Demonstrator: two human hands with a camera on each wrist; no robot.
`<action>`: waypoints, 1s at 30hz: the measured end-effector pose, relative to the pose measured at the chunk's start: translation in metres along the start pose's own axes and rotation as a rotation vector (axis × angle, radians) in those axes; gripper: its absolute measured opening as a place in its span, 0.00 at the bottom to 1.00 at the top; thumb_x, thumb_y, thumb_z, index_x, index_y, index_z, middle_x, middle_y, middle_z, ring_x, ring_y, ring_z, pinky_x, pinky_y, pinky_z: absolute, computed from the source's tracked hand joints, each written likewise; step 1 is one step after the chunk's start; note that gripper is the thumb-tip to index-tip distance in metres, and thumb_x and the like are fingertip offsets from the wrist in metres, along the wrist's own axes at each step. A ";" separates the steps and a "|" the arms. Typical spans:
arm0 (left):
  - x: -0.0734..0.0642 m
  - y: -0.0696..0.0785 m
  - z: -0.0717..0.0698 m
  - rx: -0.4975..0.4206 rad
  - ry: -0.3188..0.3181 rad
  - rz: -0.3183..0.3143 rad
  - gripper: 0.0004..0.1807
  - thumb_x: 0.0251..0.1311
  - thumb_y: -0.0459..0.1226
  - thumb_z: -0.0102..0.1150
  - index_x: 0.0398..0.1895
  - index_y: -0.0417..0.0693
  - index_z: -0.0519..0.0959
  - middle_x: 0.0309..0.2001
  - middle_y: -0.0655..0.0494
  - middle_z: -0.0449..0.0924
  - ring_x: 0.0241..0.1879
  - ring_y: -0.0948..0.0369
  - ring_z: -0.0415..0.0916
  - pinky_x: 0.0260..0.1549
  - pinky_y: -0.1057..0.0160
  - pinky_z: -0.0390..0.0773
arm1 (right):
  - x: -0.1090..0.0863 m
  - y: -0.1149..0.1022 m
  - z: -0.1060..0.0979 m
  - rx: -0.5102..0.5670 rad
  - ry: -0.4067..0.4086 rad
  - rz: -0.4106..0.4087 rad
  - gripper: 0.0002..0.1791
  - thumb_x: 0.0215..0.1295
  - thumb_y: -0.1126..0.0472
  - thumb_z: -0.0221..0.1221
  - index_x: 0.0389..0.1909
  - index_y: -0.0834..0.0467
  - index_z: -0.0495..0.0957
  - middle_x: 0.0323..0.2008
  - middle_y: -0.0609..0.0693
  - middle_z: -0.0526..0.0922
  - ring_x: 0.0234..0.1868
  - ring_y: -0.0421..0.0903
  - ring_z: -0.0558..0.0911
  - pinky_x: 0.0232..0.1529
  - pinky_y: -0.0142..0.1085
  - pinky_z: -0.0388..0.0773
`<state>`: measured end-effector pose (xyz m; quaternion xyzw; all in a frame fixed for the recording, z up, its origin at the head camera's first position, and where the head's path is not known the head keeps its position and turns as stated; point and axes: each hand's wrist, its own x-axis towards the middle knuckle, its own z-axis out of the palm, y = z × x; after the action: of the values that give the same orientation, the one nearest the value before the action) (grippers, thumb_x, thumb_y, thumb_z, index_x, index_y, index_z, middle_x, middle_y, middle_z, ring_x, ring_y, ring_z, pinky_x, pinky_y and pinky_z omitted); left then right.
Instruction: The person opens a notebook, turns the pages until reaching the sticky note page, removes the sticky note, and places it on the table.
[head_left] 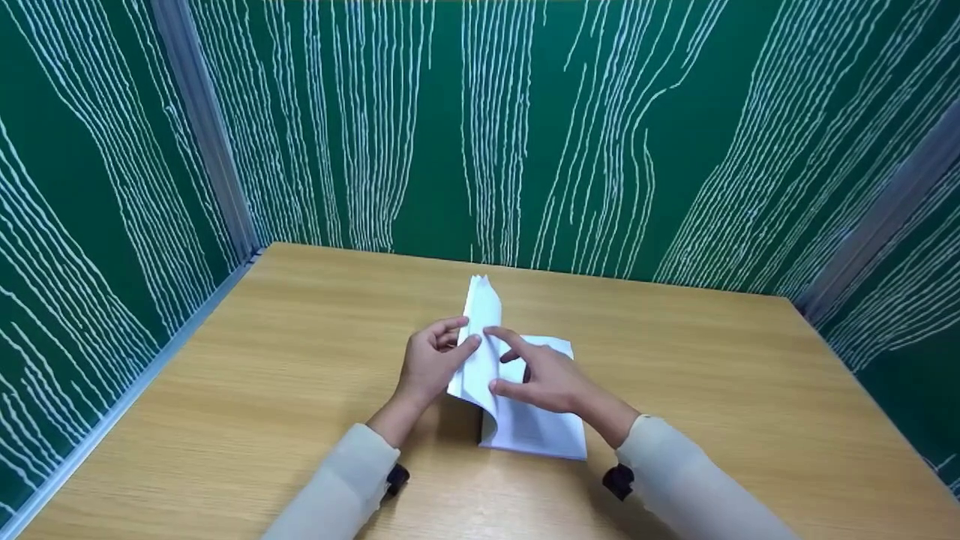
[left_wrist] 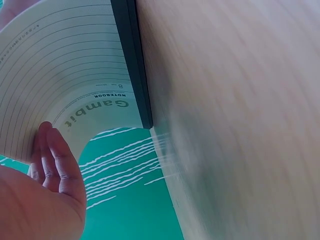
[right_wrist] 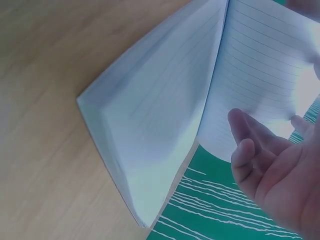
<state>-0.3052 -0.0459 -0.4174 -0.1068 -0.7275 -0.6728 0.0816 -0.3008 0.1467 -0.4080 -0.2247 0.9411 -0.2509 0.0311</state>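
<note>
A lined notebook [head_left: 541, 429] lies open on the table, its left-hand pages raised and bowed upward. My left hand [head_left: 431, 362] pinches the outer edge of these lifted pages [head_left: 480, 371], thumb on the near face and fingers behind. In the left wrist view, the back of the raised sheets [left_wrist: 100, 65] carries ruled lines and the printed words "Gambit" and "NOTEBOOK", beside a dark spine [left_wrist: 132, 55]. My right hand [head_left: 551, 375] touches the lifted page with spread index finger and thumb. Seen from the right wrist, its other fingers [right_wrist: 245, 155] bend loosely in front of the ruled page.
The wooden table [head_left: 300, 315] spreads around the notebook on every side. Green panels [head_left: 427, 135] with wavy white lines stand behind the table and at both sides, joined by grey posts [head_left: 206, 127]. Dark wrist devices [head_left: 619, 481] sit under both pale sleeves.
</note>
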 end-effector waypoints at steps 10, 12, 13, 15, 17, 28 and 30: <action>-0.001 0.003 -0.002 0.000 0.000 -0.010 0.17 0.50 0.35 0.57 0.46 0.49 0.76 0.36 0.54 0.82 0.34 0.62 0.77 0.36 0.66 0.77 | 0.000 0.007 -0.003 -0.012 0.031 0.018 0.39 0.43 0.28 0.50 0.59 0.27 0.50 0.47 0.45 0.74 0.33 0.43 0.76 0.31 0.34 0.71; -0.003 0.008 -0.003 -0.017 -0.005 -0.026 0.17 0.51 0.34 0.56 0.47 0.47 0.75 0.36 0.52 0.82 0.34 0.61 0.78 0.36 0.66 0.77 | 0.000 0.010 -0.004 -0.030 0.051 0.016 0.36 0.45 0.30 0.52 0.58 0.31 0.56 0.47 0.46 0.74 0.37 0.45 0.76 0.33 0.35 0.71; -0.005 0.011 -0.003 -0.021 -0.007 -0.031 0.17 0.51 0.34 0.56 0.47 0.46 0.75 0.37 0.51 0.82 0.34 0.61 0.78 0.36 0.66 0.77 | 0.000 0.012 -0.004 -0.040 0.062 0.010 0.34 0.46 0.32 0.53 0.57 0.33 0.59 0.46 0.46 0.75 0.39 0.46 0.76 0.34 0.36 0.71; -0.008 0.017 -0.004 -0.020 -0.008 -0.034 0.18 0.51 0.32 0.55 0.48 0.44 0.74 0.37 0.49 0.82 0.34 0.60 0.78 0.36 0.65 0.77 | 0.001 0.015 -0.005 -0.063 0.085 0.006 0.30 0.47 0.36 0.55 0.53 0.38 0.65 0.45 0.46 0.75 0.42 0.47 0.75 0.36 0.37 0.71; -0.010 0.023 -0.004 -0.016 -0.005 -0.035 0.18 0.52 0.32 0.54 0.49 0.43 0.74 0.36 0.47 0.81 0.34 0.60 0.77 0.36 0.66 0.76 | 0.002 0.019 -0.006 -0.082 0.106 -0.001 0.27 0.47 0.40 0.57 0.50 0.41 0.69 0.44 0.46 0.76 0.42 0.48 0.74 0.37 0.39 0.71; -0.013 0.025 -0.003 0.009 0.002 0.002 0.19 0.51 0.30 0.52 0.50 0.43 0.73 0.33 0.45 0.82 0.32 0.59 0.77 0.33 0.67 0.75 | 0.005 0.046 -0.011 -0.134 0.195 0.093 0.22 0.45 0.46 0.60 0.45 0.46 0.74 0.41 0.45 0.76 0.43 0.47 0.71 0.40 0.43 0.70; -0.013 0.025 -0.003 0.013 0.000 -0.003 0.19 0.52 0.30 0.51 0.50 0.43 0.73 0.33 0.45 0.81 0.33 0.59 0.77 0.34 0.66 0.76 | 0.005 0.050 -0.012 -0.135 0.198 0.123 0.23 0.44 0.46 0.61 0.44 0.45 0.74 0.41 0.45 0.76 0.43 0.48 0.71 0.39 0.43 0.70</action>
<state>-0.2863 -0.0478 -0.3961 -0.1051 -0.7321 -0.6681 0.0814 -0.3282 0.1887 -0.4213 -0.1422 0.9662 -0.2058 -0.0618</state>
